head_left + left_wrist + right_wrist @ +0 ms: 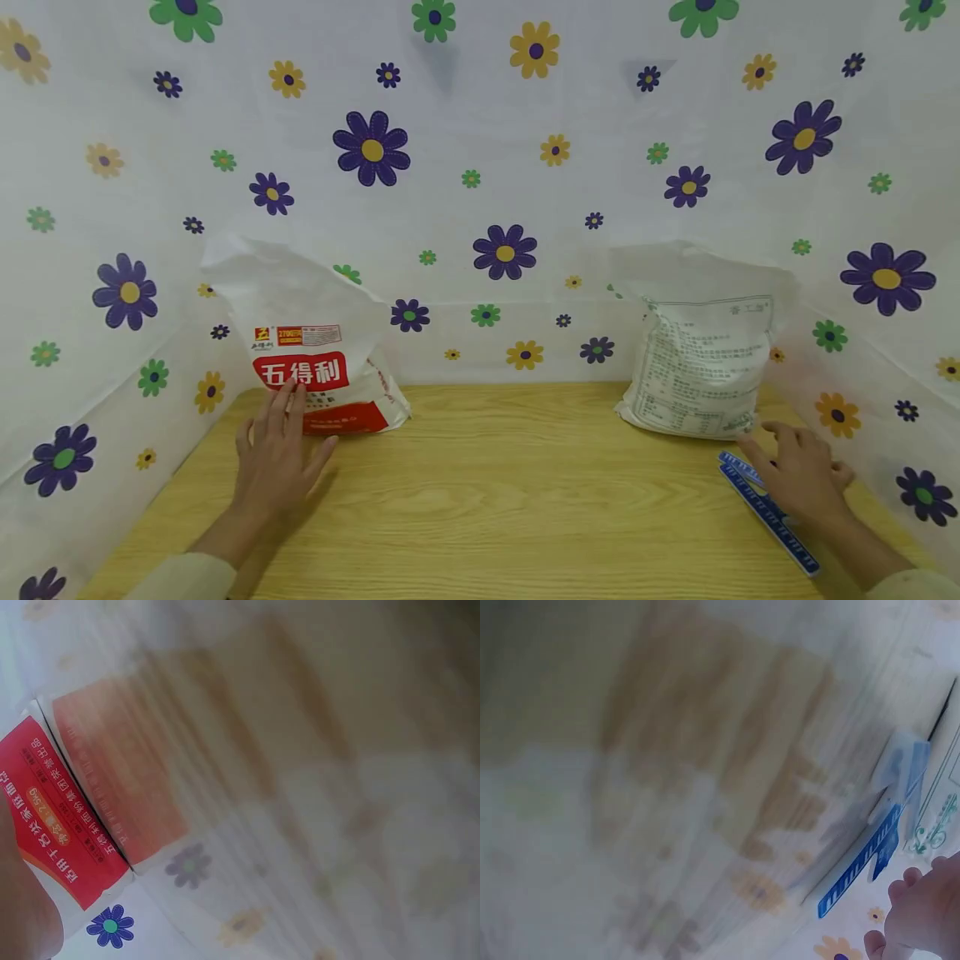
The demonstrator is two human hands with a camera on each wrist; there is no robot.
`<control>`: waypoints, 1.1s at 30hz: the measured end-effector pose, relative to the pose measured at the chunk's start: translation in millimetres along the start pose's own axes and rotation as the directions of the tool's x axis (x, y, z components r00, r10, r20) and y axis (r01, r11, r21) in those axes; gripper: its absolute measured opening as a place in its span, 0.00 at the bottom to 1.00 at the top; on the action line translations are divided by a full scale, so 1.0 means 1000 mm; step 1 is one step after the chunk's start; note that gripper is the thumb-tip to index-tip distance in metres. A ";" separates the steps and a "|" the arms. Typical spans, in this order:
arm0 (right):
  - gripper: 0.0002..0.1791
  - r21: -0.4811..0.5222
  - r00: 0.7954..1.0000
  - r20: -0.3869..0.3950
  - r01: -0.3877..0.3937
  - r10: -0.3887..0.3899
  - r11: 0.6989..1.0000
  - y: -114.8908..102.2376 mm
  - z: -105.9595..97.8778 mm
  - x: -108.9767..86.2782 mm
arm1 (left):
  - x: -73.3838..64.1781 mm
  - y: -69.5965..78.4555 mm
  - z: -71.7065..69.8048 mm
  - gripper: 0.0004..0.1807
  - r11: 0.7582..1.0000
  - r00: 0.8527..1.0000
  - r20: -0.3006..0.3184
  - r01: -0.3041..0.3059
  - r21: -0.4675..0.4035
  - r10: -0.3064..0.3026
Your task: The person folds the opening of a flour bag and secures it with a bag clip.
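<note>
My left hand [273, 458] is in front of a white and red flour bag [300, 367], its fingers extended over the bag's lower front. Whether the fingertips touch it cannot be told. In the left wrist view, the bag's red lower panel [56, 817] shows beside part of the hand. At the right, my right hand [806, 475] hovers with loosely bent fingers and holds nothing. Beneath and beside it, long blue strips that look like bag clips [772, 521] lie on the table. A second white bag with green print [697, 358] stands just behind that hand.
The wooden table [510, 492] carries both bags near its back edge, one left and one right. A white flower-patterned cloth [450, 100] encloses the back and sides. Both bags have tall, loose tops leaning toward the cloth.
</note>
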State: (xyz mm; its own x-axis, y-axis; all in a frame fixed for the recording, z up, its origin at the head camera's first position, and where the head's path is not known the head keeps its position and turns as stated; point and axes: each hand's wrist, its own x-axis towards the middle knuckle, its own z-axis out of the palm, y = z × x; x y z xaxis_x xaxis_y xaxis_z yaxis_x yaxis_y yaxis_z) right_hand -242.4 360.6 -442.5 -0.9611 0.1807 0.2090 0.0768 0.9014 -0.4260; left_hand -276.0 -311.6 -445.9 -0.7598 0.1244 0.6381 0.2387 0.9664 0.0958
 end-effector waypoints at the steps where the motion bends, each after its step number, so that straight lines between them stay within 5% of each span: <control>1: 0.45 0.004 1.000 -0.001 0.006 -0.006 1.000 -0.001 0.001 0.000 | 0.001 0.000 0.000 0.53 1.000 1.000 -0.006 -0.004 0.001 0.004; 15: 0.37 -0.046 0.991 -0.103 0.077 -0.081 0.996 -0.010 0.015 0.001 | 0.013 0.006 0.005 0.52 0.999 0.999 -0.029 -0.040 0.020 0.041; 22: 0.36 -0.073 0.990 -0.090 0.100 -0.107 0.992 -0.020 0.019 -0.002 | 0.015 0.010 0.008 0.55 1.000 1.000 -0.007 0.009 -0.003 -0.009; 33: 0.36 -0.069 0.983 -0.135 0.115 -0.123 0.991 -0.023 0.020 0.005 | 0.023 0.019 0.004 0.46 0.998 0.994 -0.080 0.070 -0.003 -0.070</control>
State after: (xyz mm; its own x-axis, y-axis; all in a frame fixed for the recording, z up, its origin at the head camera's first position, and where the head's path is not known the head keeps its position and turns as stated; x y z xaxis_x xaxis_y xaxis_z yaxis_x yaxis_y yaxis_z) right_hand -253.8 332.9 -448.9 -0.9185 0.1196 0.3769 -0.0160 0.9411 -0.3379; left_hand -291.5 -289.0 -432.4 -0.7238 0.0383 0.6889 0.1871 0.9720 0.1425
